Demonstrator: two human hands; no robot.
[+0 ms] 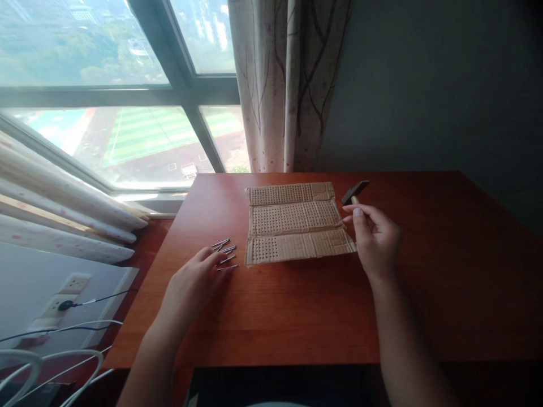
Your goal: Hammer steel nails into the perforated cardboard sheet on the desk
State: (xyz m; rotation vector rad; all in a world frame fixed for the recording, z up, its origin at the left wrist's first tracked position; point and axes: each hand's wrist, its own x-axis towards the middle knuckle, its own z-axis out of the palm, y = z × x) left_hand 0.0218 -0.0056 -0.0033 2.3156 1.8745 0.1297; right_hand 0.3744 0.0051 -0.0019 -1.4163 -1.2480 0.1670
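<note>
Perforated cardboard lies on the tabletop between your hands, its nearest strip holed only toward the left. Left of the cardboard, your left hand reaches in with half-curled fingers at the loose nails; you cannot tell whether it grips one. At the cardboard's right edge, your right hand is closed around the handle of the hammer, near its head. To pick cleanly, pinch one nail mid-shank and keep the hammer aside. No container holds the nails.
</note>
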